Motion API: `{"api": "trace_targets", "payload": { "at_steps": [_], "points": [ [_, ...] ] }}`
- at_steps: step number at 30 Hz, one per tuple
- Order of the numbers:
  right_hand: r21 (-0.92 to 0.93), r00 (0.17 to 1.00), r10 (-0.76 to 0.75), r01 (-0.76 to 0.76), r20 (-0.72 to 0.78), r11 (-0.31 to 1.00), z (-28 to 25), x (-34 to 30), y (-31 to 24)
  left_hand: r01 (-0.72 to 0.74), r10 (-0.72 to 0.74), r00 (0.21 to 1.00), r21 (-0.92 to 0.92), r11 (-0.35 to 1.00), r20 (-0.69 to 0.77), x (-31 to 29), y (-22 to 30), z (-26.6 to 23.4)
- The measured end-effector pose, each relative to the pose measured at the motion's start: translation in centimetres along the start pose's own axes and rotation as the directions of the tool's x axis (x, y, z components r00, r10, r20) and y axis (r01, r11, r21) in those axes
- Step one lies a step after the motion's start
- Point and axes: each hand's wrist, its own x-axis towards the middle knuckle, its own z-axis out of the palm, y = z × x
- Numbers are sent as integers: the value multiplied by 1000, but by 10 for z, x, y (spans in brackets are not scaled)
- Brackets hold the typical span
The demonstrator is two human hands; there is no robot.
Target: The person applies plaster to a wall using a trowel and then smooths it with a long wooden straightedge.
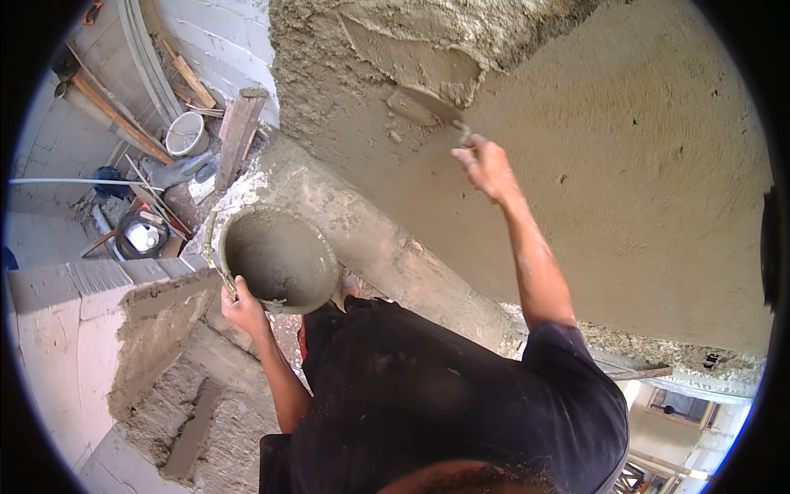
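Observation:
My right hand (487, 169) is closed round the handle of a trowel (432, 105), its blade lying against the wet mortar (387, 82) on the wall. Smoother plaster (609, 181) spreads to the right of the blade, while thicker, rough mortar lies above and left of it. At my left, a round bucket (325, 247) coated in grey mortar is tilted so its inside shows. My left hand (241, 306) grips its rim near the rope-like handle; the fingertips are partly hidden. Some mortar covers the bucket's inner bottom.
A rough ledge (362, 214) runs below the plastered wall. At the left stand a white bucket (188, 134), a black bucket (140, 233), wooden boards (241, 136) and scattered debris. A block wall (62, 329), partly plastered, rises at the lower left.

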Motion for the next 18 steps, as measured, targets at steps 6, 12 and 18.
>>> {"api": "trace_targets", "payload": {
  "at_steps": [6,12,18],
  "points": [
    [269,998,21,-5,-56,963,-101,-53,-20,-139,130,990,182,973,61,40,-18,16],
    [211,885,-13,125,-465,969,-66,-85,22,-130,106,985,187,974,136,63,-14,27],
    [475,970,74,46,-231,879,118,15,42,-120,98,982,134,984,160,58,-1,36]
  ]
}}
